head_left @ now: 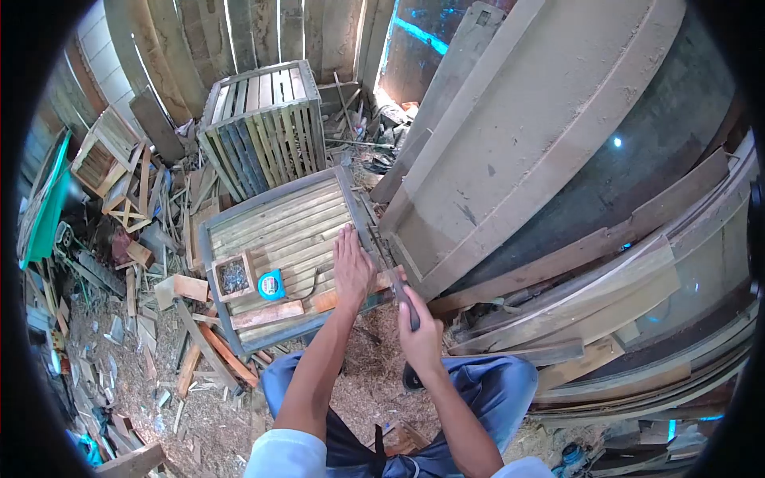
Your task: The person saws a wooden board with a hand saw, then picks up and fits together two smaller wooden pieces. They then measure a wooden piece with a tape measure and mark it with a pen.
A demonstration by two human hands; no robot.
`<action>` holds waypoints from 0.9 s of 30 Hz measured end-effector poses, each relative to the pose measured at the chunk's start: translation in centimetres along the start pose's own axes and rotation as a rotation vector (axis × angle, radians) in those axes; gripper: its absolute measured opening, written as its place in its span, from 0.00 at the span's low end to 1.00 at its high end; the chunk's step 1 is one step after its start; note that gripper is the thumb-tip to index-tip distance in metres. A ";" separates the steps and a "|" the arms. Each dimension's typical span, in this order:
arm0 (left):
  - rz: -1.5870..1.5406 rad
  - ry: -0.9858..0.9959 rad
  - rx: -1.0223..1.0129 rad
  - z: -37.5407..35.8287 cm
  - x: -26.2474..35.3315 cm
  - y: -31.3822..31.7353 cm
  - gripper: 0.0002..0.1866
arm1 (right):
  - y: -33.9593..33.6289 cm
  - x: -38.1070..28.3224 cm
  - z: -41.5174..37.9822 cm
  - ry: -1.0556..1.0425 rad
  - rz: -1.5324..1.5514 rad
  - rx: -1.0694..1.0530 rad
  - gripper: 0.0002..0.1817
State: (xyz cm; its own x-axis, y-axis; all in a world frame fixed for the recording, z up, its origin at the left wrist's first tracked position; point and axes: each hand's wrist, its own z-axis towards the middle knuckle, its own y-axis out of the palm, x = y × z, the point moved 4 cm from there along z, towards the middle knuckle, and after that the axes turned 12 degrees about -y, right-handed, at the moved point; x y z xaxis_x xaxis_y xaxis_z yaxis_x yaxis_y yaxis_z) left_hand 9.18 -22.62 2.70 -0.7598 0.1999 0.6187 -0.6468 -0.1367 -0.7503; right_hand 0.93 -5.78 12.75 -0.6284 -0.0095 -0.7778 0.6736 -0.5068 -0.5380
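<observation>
My left hand (352, 269) lies with its fingers stretched forward near the right edge of a slatted wooden crate top (275, 211). A reddish wood strip (325, 301) runs under or beside its wrist and pokes out toward the right. My right hand (420, 333) is closed around the dark handle of what looks like a handsaw (388, 259). The thin blade, seen nearly edge-on, points away from me along the crate's right side by the strip's end. On the slats rest a blue tape measure (271, 284), a small box of nails (233, 276) and another wood strip (268, 315).
A second slatted crate (263, 127) stands behind. Large wooden panels (518, 135) lean at the right, above stacked curved boards (574, 311). Wood offcuts (211, 350) and shavings cover the floor at left. My knees (498, 386) flank the near side.
</observation>
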 end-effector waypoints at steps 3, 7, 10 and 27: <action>-0.037 -0.004 0.016 0.0 0.3 0.1 0.25 | 0.8 4.7 -5.1 -0.243 -0.029 0.126 0.21; -0.034 -0.003 0.038 0.1 0.0 -0.2 0.24 | 3.1 9.2 -7.4 0.153 0.529 0.248 0.22; -0.028 -0.017 0.026 -0.1 0.4 0.1 0.24 | 1.0 8.7 -6.1 0.458 0.942 0.313 0.22; -0.019 0.007 -0.027 -0.8 0.1 -0.4 0.25 | -2.5 -4.7 4.9 0.181 -0.053 -0.174 0.17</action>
State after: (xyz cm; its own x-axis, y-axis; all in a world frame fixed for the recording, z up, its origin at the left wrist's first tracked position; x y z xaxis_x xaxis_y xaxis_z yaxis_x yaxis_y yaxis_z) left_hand 9.42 -21.80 2.89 -0.7468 0.2091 0.6314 -0.6592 -0.1063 -0.7444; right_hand 0.27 -8.71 19.31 -0.5949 0.1757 -0.7844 0.7084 -0.3465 -0.6149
